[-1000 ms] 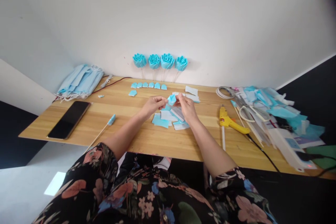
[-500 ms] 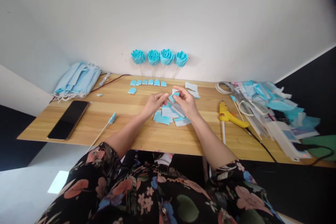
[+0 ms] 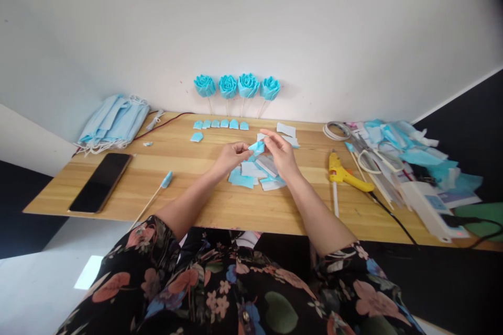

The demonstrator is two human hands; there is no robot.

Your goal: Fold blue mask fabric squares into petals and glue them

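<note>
A small blue piece of mask fabric (image 3: 257,147) is pinched between my two hands above the middle of the table. My left hand (image 3: 232,157) grips its left end between thumb and fingers. On its right side, my right hand (image 3: 280,153) closes thumb and forefinger on it. Beneath the hands lies a loose pile of cut blue and white fabric pieces (image 3: 241,178). Beyond them runs a row of folded blue petals (image 3: 224,123), with one more petal (image 3: 197,137) nearer to me. Several blue fabric roses (image 3: 248,85) on sticks lean against the wall.
At the left are stacked face masks (image 3: 113,121), a black phone (image 3: 100,182) and a blue-tipped stick (image 3: 166,179). A yellow glue gun (image 3: 348,178), scissors (image 3: 369,161), a tape roll (image 3: 336,131), a white power strip (image 3: 428,209) and fabric scraps (image 3: 420,149) fill the right side.
The blue fabric piece, held in the right hand before, is now stretched between both hands and looks folded. The view has shifted slightly.
</note>
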